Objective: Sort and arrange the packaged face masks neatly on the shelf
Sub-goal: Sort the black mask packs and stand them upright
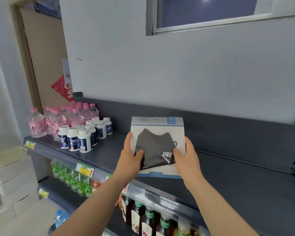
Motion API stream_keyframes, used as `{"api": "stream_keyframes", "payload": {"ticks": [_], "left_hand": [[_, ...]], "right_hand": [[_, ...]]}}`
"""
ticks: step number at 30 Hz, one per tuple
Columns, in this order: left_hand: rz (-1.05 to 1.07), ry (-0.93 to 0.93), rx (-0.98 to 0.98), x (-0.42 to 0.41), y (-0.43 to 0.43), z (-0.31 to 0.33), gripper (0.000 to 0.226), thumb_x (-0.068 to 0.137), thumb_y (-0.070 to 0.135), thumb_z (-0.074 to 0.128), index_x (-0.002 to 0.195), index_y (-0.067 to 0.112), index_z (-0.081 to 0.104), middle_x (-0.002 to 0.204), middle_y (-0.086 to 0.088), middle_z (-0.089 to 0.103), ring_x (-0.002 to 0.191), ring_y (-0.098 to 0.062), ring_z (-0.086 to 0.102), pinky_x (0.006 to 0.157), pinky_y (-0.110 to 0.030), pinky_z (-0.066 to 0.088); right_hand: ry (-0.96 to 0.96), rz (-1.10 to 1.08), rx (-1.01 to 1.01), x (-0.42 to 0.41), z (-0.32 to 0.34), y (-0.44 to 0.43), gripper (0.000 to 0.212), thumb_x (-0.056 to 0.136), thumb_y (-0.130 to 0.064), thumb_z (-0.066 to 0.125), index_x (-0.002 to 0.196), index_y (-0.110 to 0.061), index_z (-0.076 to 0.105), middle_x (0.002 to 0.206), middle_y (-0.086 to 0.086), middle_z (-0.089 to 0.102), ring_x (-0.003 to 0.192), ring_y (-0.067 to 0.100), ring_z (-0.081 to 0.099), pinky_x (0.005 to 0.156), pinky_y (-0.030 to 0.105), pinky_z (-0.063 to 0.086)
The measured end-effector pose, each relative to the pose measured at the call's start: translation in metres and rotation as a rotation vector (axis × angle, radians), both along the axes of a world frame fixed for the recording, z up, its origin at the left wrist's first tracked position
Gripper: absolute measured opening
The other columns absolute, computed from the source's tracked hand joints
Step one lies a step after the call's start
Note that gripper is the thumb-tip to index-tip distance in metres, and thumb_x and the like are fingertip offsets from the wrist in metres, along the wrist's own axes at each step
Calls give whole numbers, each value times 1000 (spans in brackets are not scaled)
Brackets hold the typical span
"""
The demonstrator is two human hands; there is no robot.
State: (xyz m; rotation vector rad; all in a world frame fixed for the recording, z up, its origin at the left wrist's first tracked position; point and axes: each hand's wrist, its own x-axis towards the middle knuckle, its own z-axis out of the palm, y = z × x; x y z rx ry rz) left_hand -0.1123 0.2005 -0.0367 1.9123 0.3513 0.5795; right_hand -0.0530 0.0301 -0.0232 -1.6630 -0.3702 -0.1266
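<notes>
Both hands (158,157) hold mask pack (157,133); white bottles (84,135) well left on shelf (237,171).

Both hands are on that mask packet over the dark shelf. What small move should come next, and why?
Probably lower it and push it back toward the rear panel. The left hand and right hand grip the mask packet by its two sides, tilted, over the bare top shelf. The white jars stand well off to the left, so nothing blocks the way.
</notes>
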Motion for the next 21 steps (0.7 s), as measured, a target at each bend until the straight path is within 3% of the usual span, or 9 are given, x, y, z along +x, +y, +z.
{"api": "stream_keyframes", "payload": {"ticks": [7, 15, 17, 19, 21], "left_hand": [[-26, 18, -28, 28, 48, -3, 72, 100, 29, 47, 151, 48, 0, 129, -4, 53, 83, -12, 59, 57, -17, 40], [-27, -62, 7, 75, 96, 13, 73, 96, 17, 54, 152, 40, 13, 131, 8, 49, 92, -5, 57, 59, -10, 42], [-10, -87, 25, 88, 108, 16, 74, 95, 14, 55, 151, 39, 15, 132, 5, 53, 94, -15, 61, 64, -16, 47], [1, -99, 20, 101, 120, 15, 76, 94, 13, 56, 152, 38, 12, 136, 0, 53, 108, -29, 61, 81, -32, 53], [-3, -70, 11, 112, 132, 11, 82, 95, 14, 56, 154, 38, 4, 143, -3, 49, 120, -38, 55, 94, -43, 49]], "right_hand": [[46, -32, -17, 28, 1, 49, 44, 96, -10, 44, 125, -42, 48, 104, -19, 62, 88, 3, 61, 66, 21, 47], [67, -55, 12, 82, 6, 91, 42, 97, -13, 47, 134, -32, 45, 102, -24, 56, 89, -1, 57, 62, 16, 43], [73, -55, 28, 95, 5, 105, 42, 97, -12, 47, 134, -32, 43, 98, -25, 54, 86, -1, 57, 62, 16, 43], [77, -53, 37, 107, 3, 117, 41, 97, -12, 47, 132, -32, 43, 98, -22, 56, 85, 1, 58, 60, 16, 45], [91, -52, 38, 119, 0, 129, 41, 96, -10, 47, 130, -33, 42, 98, -19, 58, 84, 4, 60, 60, 19, 48]]}}
